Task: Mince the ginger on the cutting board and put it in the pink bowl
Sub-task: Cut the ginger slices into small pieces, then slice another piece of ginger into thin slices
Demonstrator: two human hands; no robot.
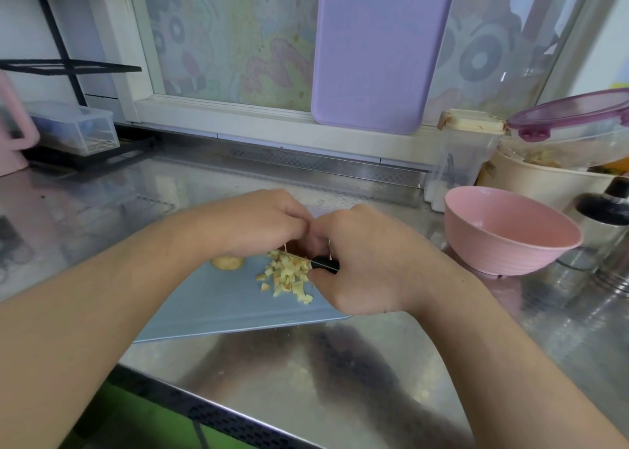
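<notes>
step: mid-mince, judged; pieces were coarse dice, not fine yet.
ginger location: diced ginger pile (289, 275) lay on the blue cutting board (221, 309), right-centre, just left of my right hand; one uncut ginger end (228, 262) sat apart at the left, just below my left hand.
key relation: pile lay directly below and in front of both sets of fingers, between the hands; knife (323, 264) ran left-right across the pile's far edge, black handle toward the right.
nearer hand: right hand (367, 261) touched the pile's right edge; left was just above it.
right hand pose: palm down, wrist angled in from lower right, fingers curled round the knife handle.
left hand pose: left hand (252, 224) palm down, knuckles up, fingers curled down over the blade area; tips hidden, so I couldn't tell if they pinched ginger or pressed the blade.
pink bowl (507, 234): on the steel counter (306, 373), well right of the board, looked empty.
next move needs: more passes, then a sweep rightward toward the bowl.
risk: left fingertips close to the blade.
</notes>
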